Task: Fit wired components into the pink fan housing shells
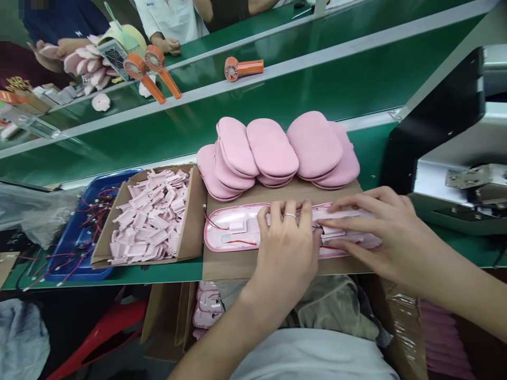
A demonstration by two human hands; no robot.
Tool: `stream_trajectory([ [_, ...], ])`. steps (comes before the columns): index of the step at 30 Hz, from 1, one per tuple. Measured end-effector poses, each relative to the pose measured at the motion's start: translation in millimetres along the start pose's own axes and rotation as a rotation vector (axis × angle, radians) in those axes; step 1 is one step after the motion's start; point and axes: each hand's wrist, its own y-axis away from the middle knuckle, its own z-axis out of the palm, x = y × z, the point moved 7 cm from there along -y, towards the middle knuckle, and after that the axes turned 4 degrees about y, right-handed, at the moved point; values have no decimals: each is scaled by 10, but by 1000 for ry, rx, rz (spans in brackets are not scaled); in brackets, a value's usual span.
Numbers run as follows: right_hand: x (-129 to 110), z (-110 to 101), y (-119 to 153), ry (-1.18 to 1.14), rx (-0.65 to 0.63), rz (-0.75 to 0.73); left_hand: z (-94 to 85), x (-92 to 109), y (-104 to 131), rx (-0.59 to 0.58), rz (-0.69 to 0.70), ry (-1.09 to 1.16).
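Two long pink shells lie side by side on a brown cardboard sheet (233,266), open side up. The left shell (216,240) holds a small pink block, a silvery strip and thin red and black wires. My left hand (287,237) rests over its right end, fingers bent down, a ring on one finger; what the fingertips touch is hidden. My right hand (380,227) reaches over the right shell (328,253), thumb and fingers apart around a small pink block (331,232) with a dark wire beside it.
Stacked pink rounded pieces (273,148) sit behind the shells. A cardboard box (194,216) of small pink parts and a blue tray (65,264) of wires stand left. A metal machine (455,158) stands right. Orange fans (249,67) lie on a ledge; people are beyond.
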Motion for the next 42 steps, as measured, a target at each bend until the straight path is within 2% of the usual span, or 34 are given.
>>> stream_trajectory([
  [3, -77, -219, 132, 105, 106, 53, -78, 66, 98, 95, 45, 147],
  [5, -55, -307, 209, 91, 141, 112, -130, 126, 181, 160, 76, 260],
  [10, -14, -338, 286, -19, 87, 98, -111, 206, 243, 165, 45, 453],
  [14, -29, -328, 284, -12, 63, 58, -70, 233, 211, 214, 26, 505],
  [20, -15, -292, 289, 19, 154, 49, -8, 268, 190, 314, -39, 425],
  [22, -8, -278, 305, 42, 170, 50, 22, 272, 170, 299, -49, 404],
  [25, -5, -279, 327, 24, 153, 70, 32, 276, 138, 184, -25, 408],
  [28, -77, -344, 279, -22, 136, 90, -208, 242, 156, 140, 36, 437],
  [31, -263, -415, 84, -128, 196, 68, -622, 55, 188, 118, 76, 485],
  [32, -347, -391, -13, -191, 208, 34, -735, -68, 189, 80, 49, 486],
  [34, -520, -206, -223, -296, 150, -54, -891, -412, 189, -5, -91, 468],
  [36, -627, 83, -399, -311, 79, -92, -935, -748, 206, -115, -224, 423],
  [38, -660, 357, -512, -270, 78, -89, -907, -976, 240, -213, -278, 348],
  [40, -673, 580, -569, -241, 83, -93, -866, -1085, 286, -249, -265, 209],
  [42, -676, 737, -589, -240, 67, -94, -825, -1081, 341, -238, -191, 70],
])
